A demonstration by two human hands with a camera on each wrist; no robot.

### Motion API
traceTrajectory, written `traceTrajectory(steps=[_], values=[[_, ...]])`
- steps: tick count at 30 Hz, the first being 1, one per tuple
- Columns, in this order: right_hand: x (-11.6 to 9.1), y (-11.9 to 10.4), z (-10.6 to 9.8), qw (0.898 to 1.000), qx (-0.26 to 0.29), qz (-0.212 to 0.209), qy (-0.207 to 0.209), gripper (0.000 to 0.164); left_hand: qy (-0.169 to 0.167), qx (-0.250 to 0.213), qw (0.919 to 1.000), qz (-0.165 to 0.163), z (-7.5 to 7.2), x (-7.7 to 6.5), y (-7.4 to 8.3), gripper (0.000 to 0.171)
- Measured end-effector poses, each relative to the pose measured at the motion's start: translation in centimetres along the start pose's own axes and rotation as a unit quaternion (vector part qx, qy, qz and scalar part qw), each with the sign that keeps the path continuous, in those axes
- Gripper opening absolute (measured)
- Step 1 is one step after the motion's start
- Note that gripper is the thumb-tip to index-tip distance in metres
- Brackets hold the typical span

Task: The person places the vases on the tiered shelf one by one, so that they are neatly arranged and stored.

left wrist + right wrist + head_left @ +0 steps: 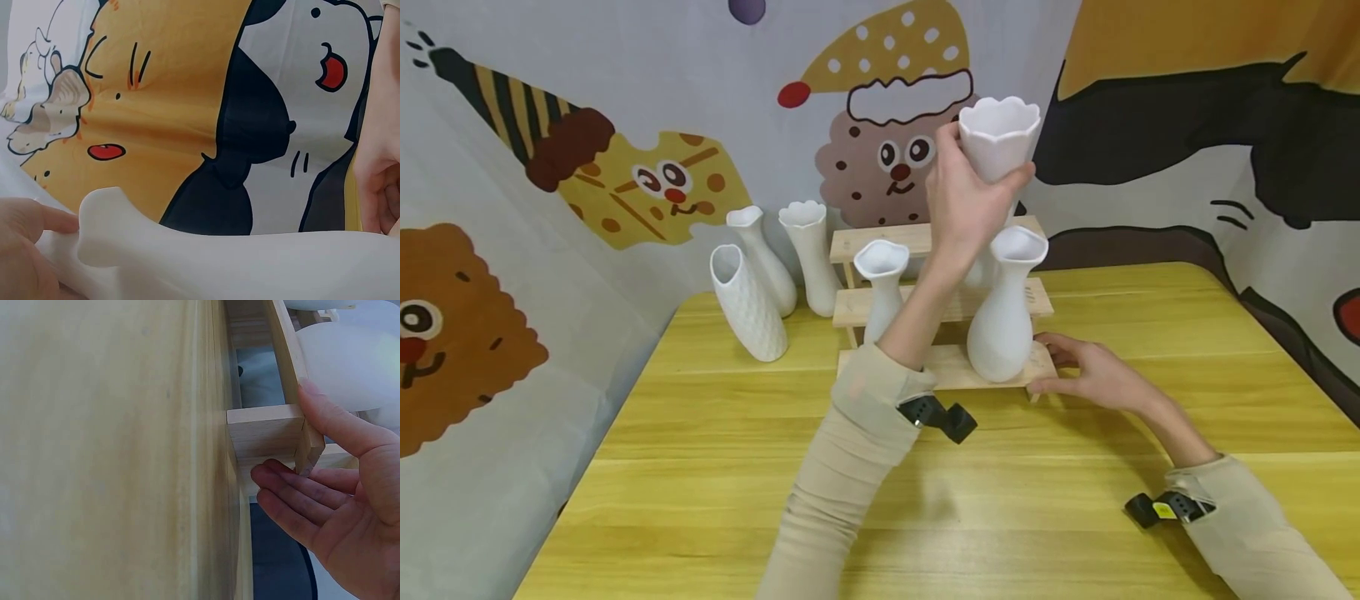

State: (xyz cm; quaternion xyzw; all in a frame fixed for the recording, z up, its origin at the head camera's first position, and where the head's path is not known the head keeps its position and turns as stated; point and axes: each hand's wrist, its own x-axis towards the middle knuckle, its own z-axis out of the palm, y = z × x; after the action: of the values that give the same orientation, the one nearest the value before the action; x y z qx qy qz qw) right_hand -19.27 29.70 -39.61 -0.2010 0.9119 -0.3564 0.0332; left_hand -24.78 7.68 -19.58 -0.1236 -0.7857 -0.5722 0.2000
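Note:
My left hand [966,196] grips a white vase [1000,137] with a scalloped rim, holding it just below the rim above the stand's top step. Its lower part is hidden by my hand and arm. My right hand [1097,375] holds the right end of the bottom step of a wooden three-step stand [951,367]; in the right wrist view my thumb lies along the step's edge [286,362] and my fingers curl round its end. A round-bodied white vase [1000,333] stands on the bottom step beside that hand. Another wavy-rimmed vase [882,275] is partly behind my left forearm.
Left of the stand, on the yellow wood-grain table [700,467], stand a textured vase [750,308], a slim-necked vase [771,262] and a scalloped vase [812,258]. A cartoon-printed cloth [685,92] hangs behind the table.

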Motion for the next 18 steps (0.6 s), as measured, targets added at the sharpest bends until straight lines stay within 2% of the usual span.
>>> traceTrajectory(steps=[18], values=[[0.12, 0.35, 0.05, 1.000, 0.001, -0.001, -0.004, 0.068, -0.013, 0.009, 0.9997, -0.019, 0.83, -0.04, -0.37, 0.070]])
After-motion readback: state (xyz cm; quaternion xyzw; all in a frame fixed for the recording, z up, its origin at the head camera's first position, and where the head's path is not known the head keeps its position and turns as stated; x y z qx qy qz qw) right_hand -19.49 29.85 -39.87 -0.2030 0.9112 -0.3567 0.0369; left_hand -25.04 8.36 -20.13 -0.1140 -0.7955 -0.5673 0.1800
